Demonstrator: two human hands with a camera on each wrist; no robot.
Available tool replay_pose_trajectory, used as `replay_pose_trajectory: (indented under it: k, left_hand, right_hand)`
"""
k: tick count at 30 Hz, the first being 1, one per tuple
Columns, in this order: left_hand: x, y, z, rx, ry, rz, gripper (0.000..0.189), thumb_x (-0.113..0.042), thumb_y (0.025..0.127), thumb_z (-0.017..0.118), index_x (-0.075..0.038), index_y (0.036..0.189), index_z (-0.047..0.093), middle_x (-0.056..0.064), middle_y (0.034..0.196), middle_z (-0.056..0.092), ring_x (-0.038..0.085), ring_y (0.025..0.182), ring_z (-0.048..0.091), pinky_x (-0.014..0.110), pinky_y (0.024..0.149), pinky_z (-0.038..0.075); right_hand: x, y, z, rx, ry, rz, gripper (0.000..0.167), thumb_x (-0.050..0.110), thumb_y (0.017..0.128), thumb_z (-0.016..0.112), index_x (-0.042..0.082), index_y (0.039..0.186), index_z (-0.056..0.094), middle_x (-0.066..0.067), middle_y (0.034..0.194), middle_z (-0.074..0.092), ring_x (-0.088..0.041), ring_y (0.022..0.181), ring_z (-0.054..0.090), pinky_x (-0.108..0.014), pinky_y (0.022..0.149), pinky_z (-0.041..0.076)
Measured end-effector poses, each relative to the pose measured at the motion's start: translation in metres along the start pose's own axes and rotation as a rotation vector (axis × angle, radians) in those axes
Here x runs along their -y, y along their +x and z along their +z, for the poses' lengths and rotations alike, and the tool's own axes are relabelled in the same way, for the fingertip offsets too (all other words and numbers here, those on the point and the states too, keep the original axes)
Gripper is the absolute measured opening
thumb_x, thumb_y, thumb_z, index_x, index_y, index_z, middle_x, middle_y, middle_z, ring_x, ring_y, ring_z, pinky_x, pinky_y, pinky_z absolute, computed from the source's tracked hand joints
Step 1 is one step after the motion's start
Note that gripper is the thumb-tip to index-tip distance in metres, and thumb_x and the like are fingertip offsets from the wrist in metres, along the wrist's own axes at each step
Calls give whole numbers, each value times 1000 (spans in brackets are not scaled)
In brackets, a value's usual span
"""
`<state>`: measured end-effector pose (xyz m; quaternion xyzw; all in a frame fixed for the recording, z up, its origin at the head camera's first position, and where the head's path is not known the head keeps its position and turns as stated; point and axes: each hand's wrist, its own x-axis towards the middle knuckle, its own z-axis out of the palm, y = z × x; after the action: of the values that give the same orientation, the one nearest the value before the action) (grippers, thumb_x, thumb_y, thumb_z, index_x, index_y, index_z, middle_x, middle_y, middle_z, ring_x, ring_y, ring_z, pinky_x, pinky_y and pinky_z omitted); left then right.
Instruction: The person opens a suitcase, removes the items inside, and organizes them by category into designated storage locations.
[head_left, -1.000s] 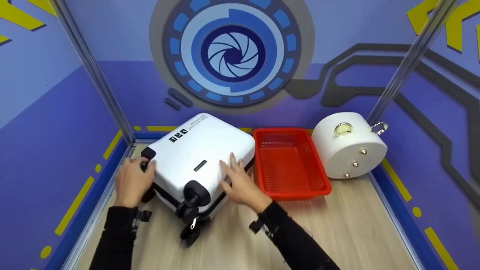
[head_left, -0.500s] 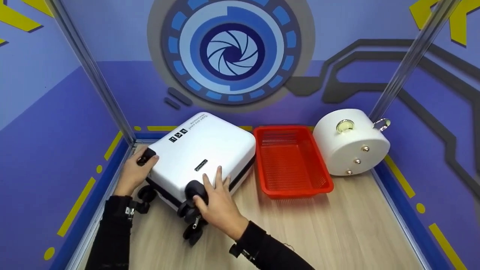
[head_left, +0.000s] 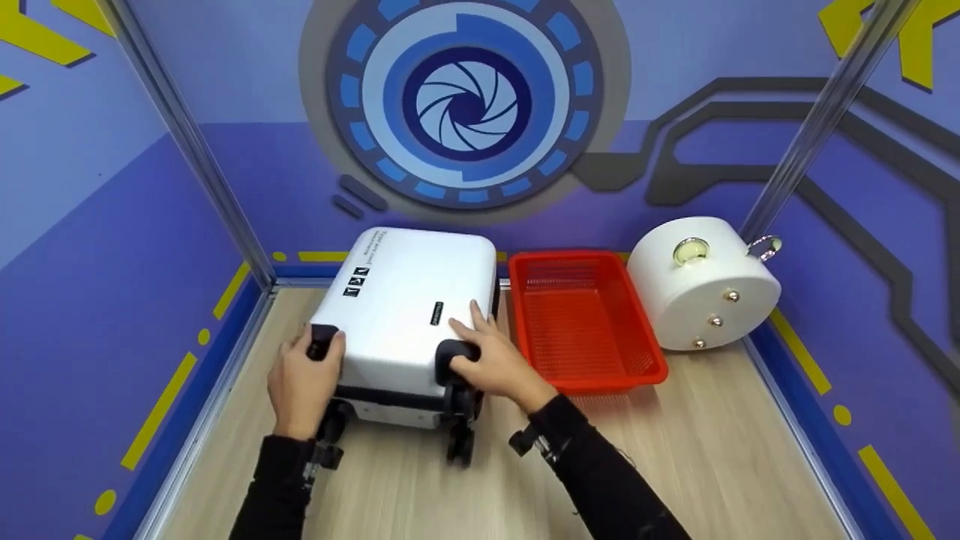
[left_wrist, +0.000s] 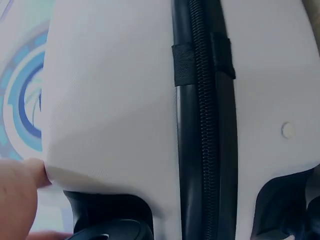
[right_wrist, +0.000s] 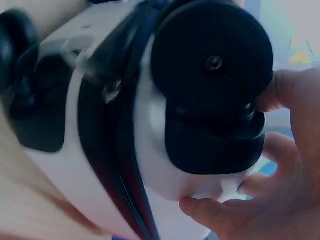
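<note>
A white hard-shell suitcase (head_left: 409, 292) lies on its side on the floor, its wheel end facing the person. My left hand (head_left: 301, 382) grips its near left corner, thumb and fingers around the black wheel mount. At the near right corner my right hand (head_left: 495, 360) holds the shell, the thumb by the black wheel (right_wrist: 212, 60) and the fingers spread over the edge. A black zipper (left_wrist: 202, 115) runs between the two shell halves in the left wrist view.
Right of the suitcase stands a red plastic basket (head_left: 652, 371). Beyond it, a white round case (head_left: 675, 292) with metal rings and gold studs leans by the right wall. Printed blue-purple walls (head_left: 247, 172) enclose the wood-look floor (head_left: 712, 450) on the back and sides.
The suitcase has turned counterclockwise, so its wheel end now faces the person more squarely. Both hands have shifted with it to the right; the right hand has taken hold of the near right corner.
</note>
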<state>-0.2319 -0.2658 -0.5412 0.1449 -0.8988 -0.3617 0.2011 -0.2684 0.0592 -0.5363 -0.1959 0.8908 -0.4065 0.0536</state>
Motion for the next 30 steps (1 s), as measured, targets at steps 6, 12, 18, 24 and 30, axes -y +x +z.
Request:
replay_pose_trajectory:
  k: [6, 12, 18, 24, 30]
  left_hand:
    - [0, -11, 8, 21, -6, 38, 83, -60, 108, 62, -3, 166, 47, 33, 153, 57, 54, 132, 62, 68, 108, 50]
    - [12, -11, 9, 75, -41, 97, 74, -51, 114, 56, -11, 172, 37, 29, 166, 46, 52, 149, 51, 69, 120, 42]
    - [22, -37, 14, -203, -10, 306, 51, -30, 106, 74, -7, 151, 66, 27, 152, 61, 52, 136, 54, 68, 114, 39]
    - [11, -77, 42, -380, 1, 614, 12, -15, 96, 81, -5, 94, 75, 13, 92, 70, 33, 83, 61, 48, 79, 48]
    - [3, -100, 77, -186, 34, 543, 14, -17, 100, 81, -15, 87, 76, -2, 81, 70, 17, 72, 66, 35, 65, 55]
  right_hand:
    - [-13, 8, -15, 49, 1, -4, 74, 38, 98, 66, 34, 169, 44, -3, 188, 3, -46, 172, 11, -72, 134, 20]
    - [-18, 12, -18, 25, 6, -35, 73, 35, 98, 67, 32, 168, 47, -5, 188, 8, -44, 172, 17, -68, 135, 23]
    - [-19, 12, -16, 36, 2, -42, 73, 35, 98, 66, 33, 168, 46, -2, 188, 9, -39, 172, 20, -63, 135, 28]
    - [-18, 12, -16, 31, 10, -34, 72, 36, 97, 67, 35, 167, 47, 0, 188, 10, -39, 172, 20, -65, 134, 29]
    - [-21, 13, -15, 37, -1, -52, 73, 36, 98, 66, 36, 168, 46, 1, 188, 10, -38, 172, 20, -66, 133, 30]
